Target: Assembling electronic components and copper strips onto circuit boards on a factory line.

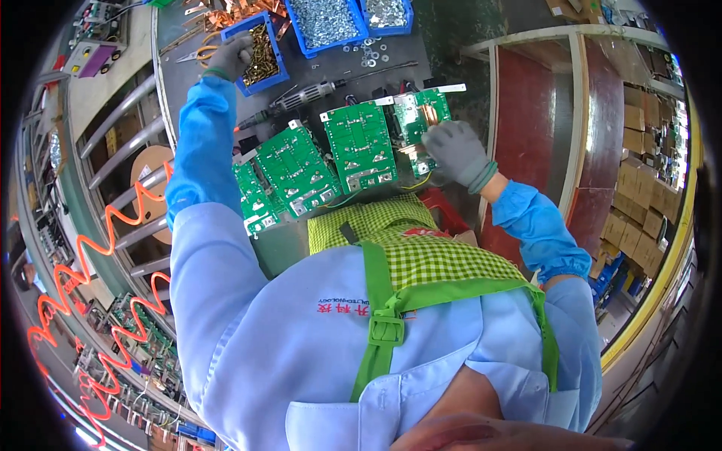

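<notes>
My left hand point(232, 57), in a grey glove, is at the left edge of a blue bin point(281, 63) of brass-coloured screws point(262, 59). Its fingers are curled together, and whatever they hold is hidden. My right hand point(456, 153), gloved too, rests over the right side of the rightmost green circuit board point(410, 113), beside a copper strip point(430, 114). These fingers are bent closed, and what is in them does not show. Further left in the row lie a green circuit board point(359, 143), another board point(295, 167) and a narrower board point(252, 197).
Behind the boards lies an electric screwdriver point(308, 95). Orange-handled scissors point(203, 54) lie by my left hand. Farther back are a blue bin of small metal parts point(323, 21), loose washers point(368, 54) and copper pieces point(237, 16). A roller conveyor point(124, 131) runs at the left.
</notes>
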### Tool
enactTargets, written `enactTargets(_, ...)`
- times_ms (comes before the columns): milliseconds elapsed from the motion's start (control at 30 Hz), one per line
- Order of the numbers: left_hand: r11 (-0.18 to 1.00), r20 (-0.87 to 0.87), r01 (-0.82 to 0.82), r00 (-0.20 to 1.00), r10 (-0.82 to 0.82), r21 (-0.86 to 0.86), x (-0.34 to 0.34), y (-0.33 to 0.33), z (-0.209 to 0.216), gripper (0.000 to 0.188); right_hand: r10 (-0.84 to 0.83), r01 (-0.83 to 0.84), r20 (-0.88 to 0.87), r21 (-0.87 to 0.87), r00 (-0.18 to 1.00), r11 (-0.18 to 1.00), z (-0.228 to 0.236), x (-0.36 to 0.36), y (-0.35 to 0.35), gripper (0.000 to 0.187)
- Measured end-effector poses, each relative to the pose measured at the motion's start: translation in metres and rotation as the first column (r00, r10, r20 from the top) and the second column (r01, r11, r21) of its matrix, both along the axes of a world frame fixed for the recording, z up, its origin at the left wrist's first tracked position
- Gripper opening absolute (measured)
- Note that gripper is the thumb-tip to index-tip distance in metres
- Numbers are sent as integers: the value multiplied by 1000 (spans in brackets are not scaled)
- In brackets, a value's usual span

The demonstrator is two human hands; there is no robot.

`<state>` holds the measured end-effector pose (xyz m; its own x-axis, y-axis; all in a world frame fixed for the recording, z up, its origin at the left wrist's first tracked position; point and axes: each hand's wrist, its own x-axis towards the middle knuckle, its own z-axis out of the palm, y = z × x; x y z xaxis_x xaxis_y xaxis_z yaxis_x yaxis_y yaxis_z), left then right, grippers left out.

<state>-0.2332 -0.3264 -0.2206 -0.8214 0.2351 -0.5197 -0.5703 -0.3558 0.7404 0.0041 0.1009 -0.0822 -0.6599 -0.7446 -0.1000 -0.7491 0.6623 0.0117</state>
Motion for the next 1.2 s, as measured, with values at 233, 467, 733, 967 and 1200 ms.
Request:
enactTargets(233,999,0,-34,999,34,-42,0,-5,8,20,-294,297,45,-215,955,930,-2,11,24,37)
enactTargets(467,940,-366,-3,922,-130,-341,-11,-33,14,22,-218,226,61,-212,974,951,-15,3,17,22)
enactTargets(733,748,-279,21,934,222,663,30,10,163,33,-47,40,-35,-184,998,982,-14,8,25,16)
enactTargets(967,887,-522,-186,750,406,423,157,29,172,23,-44,31,-66,-188,997,982,-7,14,29,19)
enactTargets(1200,747,-41,-452,842,537,488,363,42,124,25,-38,-30,-193,-334,981,942,25,21,21,15)
